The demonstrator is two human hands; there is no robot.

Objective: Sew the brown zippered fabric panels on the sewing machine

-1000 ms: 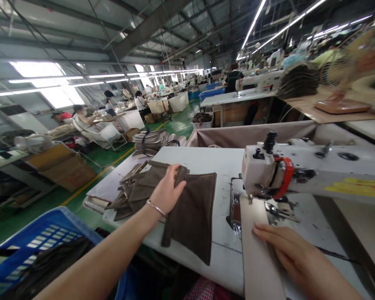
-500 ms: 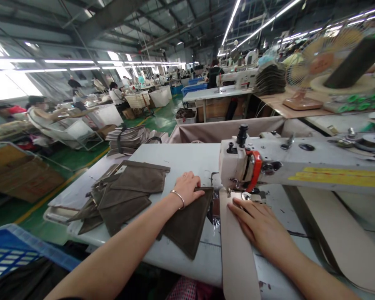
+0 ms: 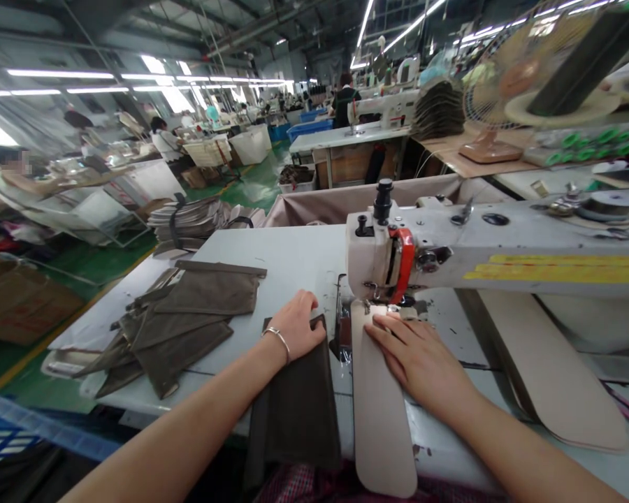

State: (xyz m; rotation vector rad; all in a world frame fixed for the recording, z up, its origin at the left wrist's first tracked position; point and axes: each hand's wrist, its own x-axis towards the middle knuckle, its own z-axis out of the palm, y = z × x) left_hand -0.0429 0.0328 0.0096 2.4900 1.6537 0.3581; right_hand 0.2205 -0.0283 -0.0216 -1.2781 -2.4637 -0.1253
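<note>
Brown panel (image 3: 301, 405): lying left of the beige strip (image 3: 382, 426), overhanging the desk's (image 3: 280, 255) near edge.
Left hand (image 3: 296, 325): resting on panel's far end, thumb parted from fingers; cannot tell if grip is pinching cloth.
Right hand (image 3: 424, 358): grip lying spread, fingertips pressing strip's far end.
Strip progress: sitting under sewing machine head (image 3: 365, 258), seemingly partway; panel lying unjoined beside it; brown pile (image 3: 204, 292) lying toward desk's left edge, cannot tell if stitched.

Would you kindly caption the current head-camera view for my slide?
Left hand on a dark fabric piece, right hand on a beige strip, at a sewing machine.
</note>
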